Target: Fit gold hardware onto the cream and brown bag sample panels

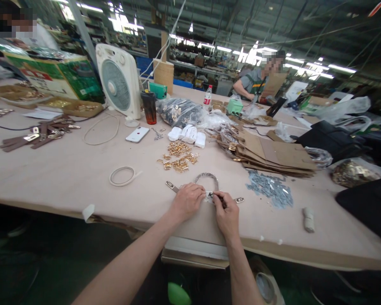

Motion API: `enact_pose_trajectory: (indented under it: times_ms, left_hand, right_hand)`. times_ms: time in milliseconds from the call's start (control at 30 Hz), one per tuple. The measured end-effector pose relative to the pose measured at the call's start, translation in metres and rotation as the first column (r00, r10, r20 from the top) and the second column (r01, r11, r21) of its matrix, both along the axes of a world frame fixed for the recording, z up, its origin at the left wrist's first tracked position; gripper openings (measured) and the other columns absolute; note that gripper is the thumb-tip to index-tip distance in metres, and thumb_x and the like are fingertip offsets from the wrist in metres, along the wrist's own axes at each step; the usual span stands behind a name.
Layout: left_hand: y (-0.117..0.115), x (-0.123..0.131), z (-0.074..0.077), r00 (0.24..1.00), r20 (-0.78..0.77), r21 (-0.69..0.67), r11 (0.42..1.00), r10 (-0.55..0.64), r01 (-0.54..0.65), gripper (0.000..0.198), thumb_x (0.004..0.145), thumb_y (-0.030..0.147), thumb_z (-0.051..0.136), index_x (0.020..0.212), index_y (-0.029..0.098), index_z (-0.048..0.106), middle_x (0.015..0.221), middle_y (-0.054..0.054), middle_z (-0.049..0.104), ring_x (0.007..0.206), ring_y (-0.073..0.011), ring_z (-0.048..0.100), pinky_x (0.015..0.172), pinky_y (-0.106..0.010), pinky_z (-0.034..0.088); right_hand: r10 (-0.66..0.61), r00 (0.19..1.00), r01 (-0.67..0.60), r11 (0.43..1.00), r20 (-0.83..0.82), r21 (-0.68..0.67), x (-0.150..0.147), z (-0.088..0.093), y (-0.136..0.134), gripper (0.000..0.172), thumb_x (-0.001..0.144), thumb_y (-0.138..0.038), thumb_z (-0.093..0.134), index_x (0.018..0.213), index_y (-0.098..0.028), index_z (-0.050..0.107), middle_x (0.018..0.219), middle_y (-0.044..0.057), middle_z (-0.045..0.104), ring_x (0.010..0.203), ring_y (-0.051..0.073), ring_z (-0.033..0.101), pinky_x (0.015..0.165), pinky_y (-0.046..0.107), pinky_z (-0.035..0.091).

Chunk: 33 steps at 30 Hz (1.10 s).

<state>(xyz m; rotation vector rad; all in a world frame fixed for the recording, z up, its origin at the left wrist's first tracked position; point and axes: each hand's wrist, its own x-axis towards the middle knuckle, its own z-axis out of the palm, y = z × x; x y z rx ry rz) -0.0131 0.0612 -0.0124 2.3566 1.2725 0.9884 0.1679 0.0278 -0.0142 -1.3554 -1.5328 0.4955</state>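
Observation:
At the table's front edge, my left hand (189, 202) rests with fingers pressed together over a brown bag panel (198, 231). Whatever is beneath those fingertips is hidden. My right hand (227, 212) pinches a small dark piece with a metal fitting (211, 194), close beside the left fingertips. An arched handle (206, 175) in clear plastic wrap rises behind both hands. A strap end with a metal plate (170, 185) sticks out left of my left hand, and another metal-plated end (239, 200) shows right of my right hand.
Gold metal fittings (179, 159) lie beyond the hands, a tape roll (122, 176) to the left. Grey-blue small pieces (269, 188) and stacked brown bags (269, 154) are on the right. A phone (137, 134), tumbler (149, 108) and fan (119, 80) stand farther back. Another person (254, 80) works across the table.

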Motion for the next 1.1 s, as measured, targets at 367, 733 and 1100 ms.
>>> enact_pose_trajectory:
  times_ms: [367, 733, 1100]
  left_hand:
    - [-0.002, -0.01, 0.004, 0.993, 0.076, -0.001, 0.996, -0.087, 0.087, 0.037, 0.081, 0.022, 0.073, 0.118, 0.021, 0.072, 0.126, -0.008, 0.071, 0.118, -0.0266, 0.063, 0.104, -0.045, 0.048]
    - [-0.004, -0.009, 0.004, 0.995, 0.071, 0.03, 0.997, -0.067, 0.065, 0.037, 0.084, 0.038, 0.075, 0.117, 0.023, 0.072, 0.124, -0.007, 0.07, 0.115, -0.0266, 0.062, 0.102, -0.045, 0.049]
    - [-0.005, -0.008, 0.006, 0.996, 0.067, 0.033, 0.998, -0.063, 0.061, 0.034, 0.084, 0.031, 0.073, 0.117, 0.022, 0.072, 0.123, -0.008, 0.071, 0.115, -0.0266, 0.063, 0.101, -0.044, 0.049]
  right_hand:
    - [0.099, 0.992, -0.1, 0.995, -0.084, -0.003, 0.0, 0.004, -0.004, 0.015, 0.098, -0.033, 0.061, 0.101, -0.023, 0.073, 0.098, 0.006, 0.073, 0.093, 0.022, 0.066, 0.086, 0.036, 0.051]
    - [0.136, 0.99, -0.136, 0.991, -0.025, 0.003, -0.001, 0.0, 0.001, 0.013, 0.095, -0.031, 0.066, 0.091, -0.024, 0.077, 0.107, 0.007, 0.068, 0.105, 0.023, 0.064, 0.095, 0.039, 0.049]
    - [0.024, 0.998, -0.026, 0.999, 0.064, 0.024, -0.011, -0.002, 0.002, 0.012, 0.093, -0.029, 0.066, 0.091, -0.024, 0.077, 0.105, 0.007, 0.067, 0.099, 0.022, 0.065, 0.089, 0.037, 0.053]
